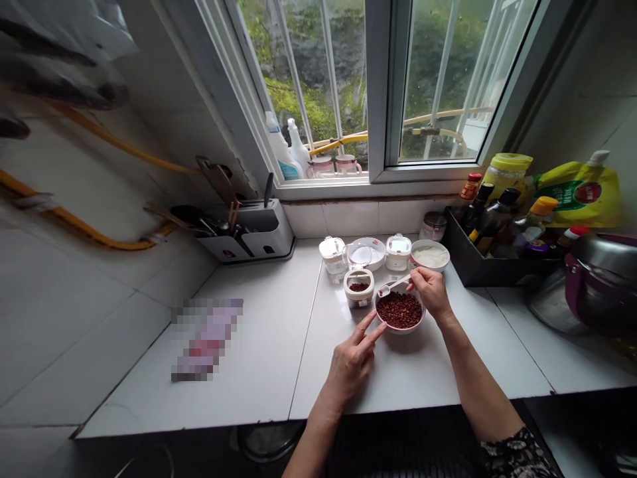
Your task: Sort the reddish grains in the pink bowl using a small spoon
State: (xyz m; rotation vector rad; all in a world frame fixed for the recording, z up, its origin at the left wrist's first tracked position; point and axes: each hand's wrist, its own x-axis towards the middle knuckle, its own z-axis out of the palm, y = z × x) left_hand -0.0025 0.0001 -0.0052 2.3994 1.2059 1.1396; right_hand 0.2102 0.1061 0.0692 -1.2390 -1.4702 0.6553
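A bowl (399, 311) full of small dark red grains stands on the white tiled counter. Over its upper left edge, my right hand (428, 289) grips a small white spoon (395, 285) by the handle, the spoon's head at the rim. Two spread fingers of my left hand (354, 358) reach the bowl's left side, and that hand holds nothing. Just left of the bowl is an open clear jar (359, 289) with some of the same grains. Behind stand two lidded jars (332, 255) (398, 252), a white dish (367, 253) and a bowl of white contents (430, 255).
A black bin (478, 262) of bottles and a metal pot (602, 285) stand at the right. A utensil holder (249, 232) is at the back left. A blurred pinkish item (209, 342) lies on the left counter. The window (378, 93) is behind.
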